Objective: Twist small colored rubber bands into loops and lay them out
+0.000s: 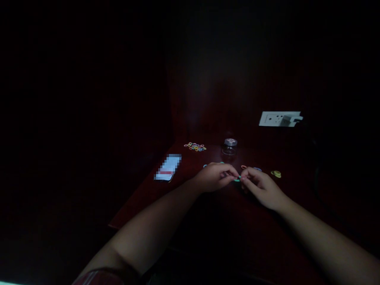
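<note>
In light this dim, I'd say the green band [236,180] could slip or spring away if either grip slackened, perhaps among the loose bands [195,147] near the surface's [148,202] back left corner. Left hand [212,176] and right hand [263,188] pinch it, fingertips nearly closed, well in from the left edge.

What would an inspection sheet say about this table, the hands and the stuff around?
Surface: dark red table, dimly lit.
Job's things: green band; coloured bands, in a pile at back left; yellow bands, right.
Clutter: phone, left; jar, towards the back.
Hands: left hand and right hand close together, pinching the green band; fingertips partly hidden.
Cables: dark cord, faint, right.
Surroundings: wall socket with plug; elsewhere mostly too dark.
</note>
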A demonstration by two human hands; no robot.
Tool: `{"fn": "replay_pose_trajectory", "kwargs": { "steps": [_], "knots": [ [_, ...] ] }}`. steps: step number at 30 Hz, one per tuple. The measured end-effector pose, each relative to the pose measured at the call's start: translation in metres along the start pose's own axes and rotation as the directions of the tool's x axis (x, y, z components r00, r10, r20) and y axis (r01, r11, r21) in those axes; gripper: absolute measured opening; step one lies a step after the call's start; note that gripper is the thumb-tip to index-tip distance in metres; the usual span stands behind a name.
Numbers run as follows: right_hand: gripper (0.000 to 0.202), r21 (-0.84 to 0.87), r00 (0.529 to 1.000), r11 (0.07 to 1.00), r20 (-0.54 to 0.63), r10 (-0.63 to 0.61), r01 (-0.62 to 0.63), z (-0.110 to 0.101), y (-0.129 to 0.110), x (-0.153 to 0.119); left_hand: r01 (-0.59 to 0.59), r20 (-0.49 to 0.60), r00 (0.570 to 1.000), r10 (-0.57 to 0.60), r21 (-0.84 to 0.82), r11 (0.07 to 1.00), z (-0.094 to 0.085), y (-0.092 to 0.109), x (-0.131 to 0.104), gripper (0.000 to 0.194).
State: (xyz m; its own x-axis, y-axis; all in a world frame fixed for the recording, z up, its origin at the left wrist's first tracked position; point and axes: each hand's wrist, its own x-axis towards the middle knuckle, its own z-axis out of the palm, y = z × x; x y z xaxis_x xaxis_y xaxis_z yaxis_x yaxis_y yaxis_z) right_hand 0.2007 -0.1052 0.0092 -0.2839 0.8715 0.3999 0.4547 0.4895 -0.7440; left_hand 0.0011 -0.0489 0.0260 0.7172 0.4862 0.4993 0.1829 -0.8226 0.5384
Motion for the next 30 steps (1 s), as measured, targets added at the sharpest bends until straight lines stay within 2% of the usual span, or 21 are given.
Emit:
{"fn": "replay_pose_trajectory", "kwargs": {
  "steps": [10,15,25,30],
  "knots": [
    [0.017,0.045,0.997,0.998,-0.066,-0.047,0.050,0.0027,-0.0034,0.0014,-0.043,-0.096,0.995,0.040,-0.035,0.998,0.0005,-0.0008,0.0016,0.019],
    [0.017,0.071,0.994,0.995,-0.081,-0.067,0.073,0.0036,-0.0057,0.0018,-0.034,-0.099,0.995,0.029,-0.047,0.998,0.0011,-0.0004,0.0019,0.025],
    [0.012,-0.095,0.994,0.993,-0.072,-0.083,0.076,-0.0002,-0.0006,0.0019,-0.055,-0.143,0.989,0.047,-0.052,0.997,0.0041,-0.0017,0.0016,0.022],
    [0.014,-0.119,0.992,0.990,-0.090,-0.086,0.075,-0.0010,0.0011,0.0018,-0.048,-0.141,0.989,0.040,-0.055,0.997,0.0046,-0.0036,0.0019,0.021]
  ]
}}
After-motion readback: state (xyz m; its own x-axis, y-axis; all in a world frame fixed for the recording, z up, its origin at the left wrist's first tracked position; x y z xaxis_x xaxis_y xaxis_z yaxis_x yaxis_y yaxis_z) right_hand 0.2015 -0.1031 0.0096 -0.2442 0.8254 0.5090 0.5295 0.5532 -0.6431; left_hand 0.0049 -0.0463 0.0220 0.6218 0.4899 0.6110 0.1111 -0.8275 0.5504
